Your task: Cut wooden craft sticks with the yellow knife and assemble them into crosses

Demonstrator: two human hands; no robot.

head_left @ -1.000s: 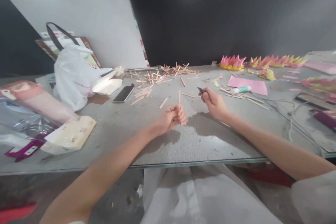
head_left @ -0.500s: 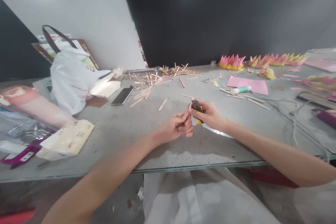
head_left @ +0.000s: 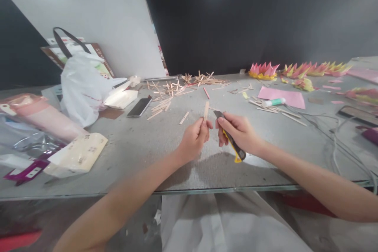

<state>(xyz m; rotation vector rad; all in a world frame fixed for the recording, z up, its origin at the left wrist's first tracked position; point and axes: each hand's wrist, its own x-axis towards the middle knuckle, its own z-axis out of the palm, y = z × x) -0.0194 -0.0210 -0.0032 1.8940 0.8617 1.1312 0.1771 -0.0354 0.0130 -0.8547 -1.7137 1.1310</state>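
A flat wooden craft stick (head_left: 206, 109) stands up from between the fingers of my left hand (head_left: 193, 138), which is closed on its lower end. My right hand (head_left: 239, 132) is wrapped round a black and yellow utility knife (head_left: 234, 144). The knife's tip points up and left, a small gap away from the stick, and its handle end sticks out below my palm. Both hands are above the grey tabletop (head_left: 177, 173), close together. Just behind them lie a loose stick (head_left: 184, 117) and a pink stick (head_left: 206, 93).
Farther back is a pile of wooden sticks (head_left: 171, 90). On the left are a phone (head_left: 139, 107), a white plastic bag (head_left: 79, 86), a tissue pack (head_left: 79, 155) and a pink bottle (head_left: 53, 120). On the right are pink paper (head_left: 282, 96), a glue stick (head_left: 274, 102), cables (head_left: 335, 141) and folded paper flowers (head_left: 262, 71).
My hands have moved apart, the knife drawing away from the stick. The stick now points upward in my left hand, and the knife has turned so its handle shows below my right hand.
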